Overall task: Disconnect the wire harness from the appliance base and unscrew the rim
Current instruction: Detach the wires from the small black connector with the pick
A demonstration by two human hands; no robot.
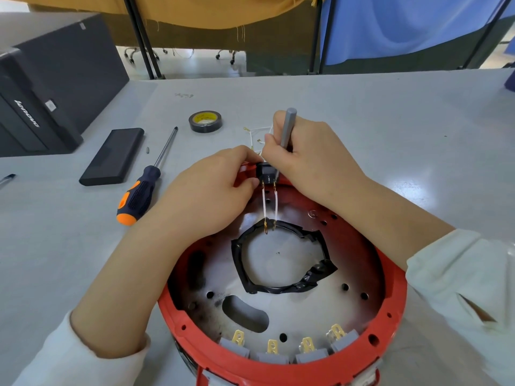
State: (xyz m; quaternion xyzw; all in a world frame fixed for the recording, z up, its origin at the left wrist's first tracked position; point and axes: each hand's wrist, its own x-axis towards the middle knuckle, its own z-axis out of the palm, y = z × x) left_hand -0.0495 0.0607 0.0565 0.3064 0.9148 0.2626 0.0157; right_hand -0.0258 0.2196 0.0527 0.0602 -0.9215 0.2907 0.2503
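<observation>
1. The red appliance base [281,366] sits upturned on the grey tabletop [390,129], between the person's forearms.
2. The left hand [206,190] pinches the small black connector [266,174] at the far rim.
3. The right hand [309,157] grips a grey tool handle [288,126] upright just beside that connector.
4. Two white wires [269,206] run from the connector toward the taped opening.
5. An orange-tipped screwdriver [146,185] lies left of the left hand.

Grey worktop [362,112] carrying, from the left: a black computer case [50,87] at the far left edge; a flat black rectangular block [113,156]; a loose screwdriver bit [147,149] beside it; an orange-and-navy screwdriver [145,188] lying diagonally; a roll of black tape [205,121] farther back; loose white wires [257,135]; and the red appliance base [281,366] at the near edge.
</observation>
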